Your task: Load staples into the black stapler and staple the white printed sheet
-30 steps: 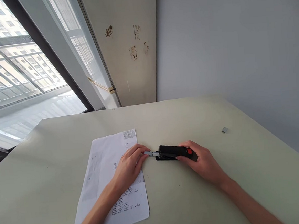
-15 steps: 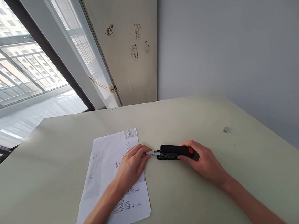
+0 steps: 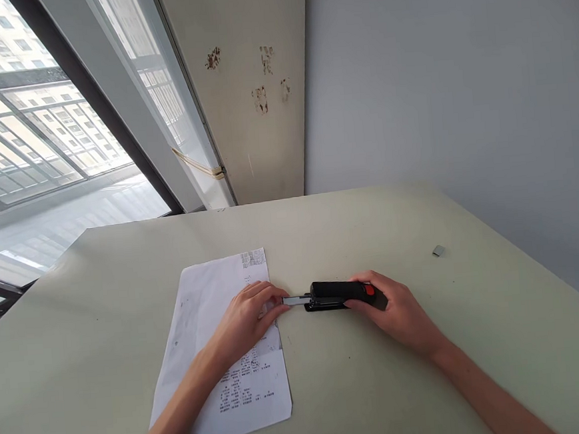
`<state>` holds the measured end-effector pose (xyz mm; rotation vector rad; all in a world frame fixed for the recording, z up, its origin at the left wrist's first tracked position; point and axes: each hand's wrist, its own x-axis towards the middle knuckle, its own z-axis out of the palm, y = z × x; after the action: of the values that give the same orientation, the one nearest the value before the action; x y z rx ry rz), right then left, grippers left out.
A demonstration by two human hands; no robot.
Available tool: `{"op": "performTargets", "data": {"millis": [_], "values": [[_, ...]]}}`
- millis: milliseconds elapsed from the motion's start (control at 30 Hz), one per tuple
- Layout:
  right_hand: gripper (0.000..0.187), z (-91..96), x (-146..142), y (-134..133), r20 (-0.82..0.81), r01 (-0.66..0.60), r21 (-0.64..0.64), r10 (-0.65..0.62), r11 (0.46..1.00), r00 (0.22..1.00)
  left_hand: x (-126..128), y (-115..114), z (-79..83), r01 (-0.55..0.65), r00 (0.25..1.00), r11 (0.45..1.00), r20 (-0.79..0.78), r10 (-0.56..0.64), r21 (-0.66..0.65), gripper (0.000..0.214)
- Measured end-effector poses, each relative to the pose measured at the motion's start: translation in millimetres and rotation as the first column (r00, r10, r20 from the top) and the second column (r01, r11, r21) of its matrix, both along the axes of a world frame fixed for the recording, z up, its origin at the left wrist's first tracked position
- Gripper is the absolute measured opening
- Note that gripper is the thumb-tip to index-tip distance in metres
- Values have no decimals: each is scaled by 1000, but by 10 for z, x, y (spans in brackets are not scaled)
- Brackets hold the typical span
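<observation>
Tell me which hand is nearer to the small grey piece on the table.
Right. The right hand grips the stapler, apart from the piece; the left hand is farther left, over the paper.

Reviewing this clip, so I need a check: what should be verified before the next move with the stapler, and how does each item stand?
1. Right hand holds stapler at its rear: ok.
2. Metal tray slid out at the front: ok.
3. Left hand fingertips at the tray's end: ok; grip closed: cannot tell.
4. Staples in the tray: cannot tell.
5. Paper flat on table: ok.
</observation>
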<state>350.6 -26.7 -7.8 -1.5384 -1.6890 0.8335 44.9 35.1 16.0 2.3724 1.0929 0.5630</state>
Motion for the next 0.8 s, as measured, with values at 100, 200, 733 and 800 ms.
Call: {"op": "performTargets", "data": {"millis": [100, 200, 733, 800], "values": [[30, -5, 28, 8, -31, -16, -1, 16, 1000, 999, -41, 3, 48, 81, 997, 992, 22, -79, -99, 22], [32, -2, 45, 9, -30, -35, 7, 35, 999, 999, -43, -11, 61, 152, 987, 973, 71, -142, -171, 21], [30, 8, -25, -36, -33, -182, -16, 181, 983, 983, 182, -154, -55, 238, 963, 956, 166, -210, -173, 32], [29, 16, -51, -48, -39, -200, -6, 200, 980, 979, 207, -155, -83, 219, 967, 963, 170, -192, -157, 34]]}}
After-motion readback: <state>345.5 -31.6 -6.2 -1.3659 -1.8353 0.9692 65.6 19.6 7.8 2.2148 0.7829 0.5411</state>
